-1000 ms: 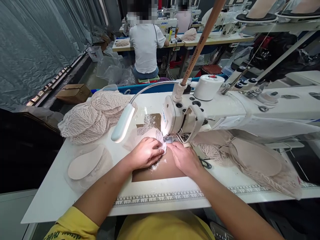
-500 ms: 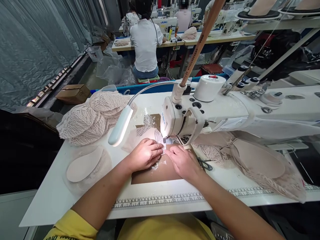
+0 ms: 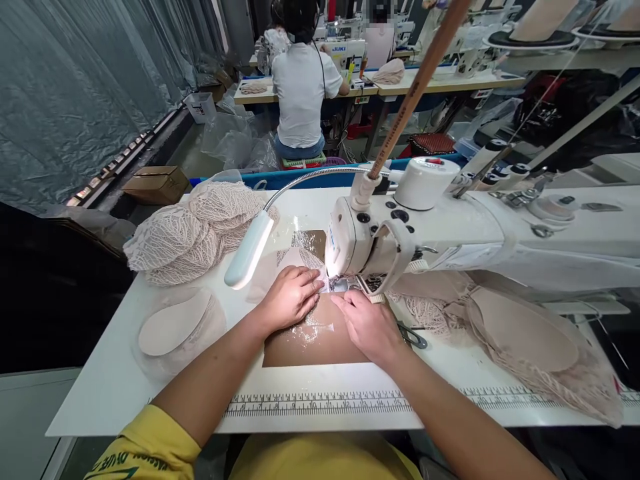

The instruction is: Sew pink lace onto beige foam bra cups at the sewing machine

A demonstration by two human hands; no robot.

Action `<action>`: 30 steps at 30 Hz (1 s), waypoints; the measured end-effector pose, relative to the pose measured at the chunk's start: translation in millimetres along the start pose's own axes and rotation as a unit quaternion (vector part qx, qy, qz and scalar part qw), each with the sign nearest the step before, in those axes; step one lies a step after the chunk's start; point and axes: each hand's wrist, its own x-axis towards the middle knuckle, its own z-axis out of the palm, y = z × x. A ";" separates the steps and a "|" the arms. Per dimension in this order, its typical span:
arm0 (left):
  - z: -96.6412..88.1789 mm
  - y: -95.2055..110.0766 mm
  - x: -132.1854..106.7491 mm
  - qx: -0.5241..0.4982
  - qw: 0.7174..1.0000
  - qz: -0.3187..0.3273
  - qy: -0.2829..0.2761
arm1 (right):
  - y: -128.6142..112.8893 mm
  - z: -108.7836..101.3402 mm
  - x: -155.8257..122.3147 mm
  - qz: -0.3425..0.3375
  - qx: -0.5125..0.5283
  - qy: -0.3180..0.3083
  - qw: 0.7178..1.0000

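My left hand lies flat on a pale lace fabric piece, its fingers stretched toward the needle. The piece lies under the presser-foot area of a white sewing machine. Close to the needle, my right hand is closed, with the index fingertip by the near edge of the fabric. Whatever its fingers pinch is too small or hidden to make out. Both hands rest over a brown, shiny plate in the table. Beside my right wrist lies a pair of dark thread snips.
A pile of lace pieces and a single smooth cup lie to the left. More beige cups are at the right. A lamp hangs over the table. A printed ruler runs along the front edge. Ahead sits a co-worker.
My left hand has shifted slightly away from my right, and the fabric has moved forward past the needle. The right hand stays close to the machine. The whole view has shifted a little.
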 end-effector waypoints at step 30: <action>-117.9 -20.6 -176.1 0.098 0.804 -0.586 0.017 | 12.4 6.7 -10.2 -0.088 0.067 0.069 0.991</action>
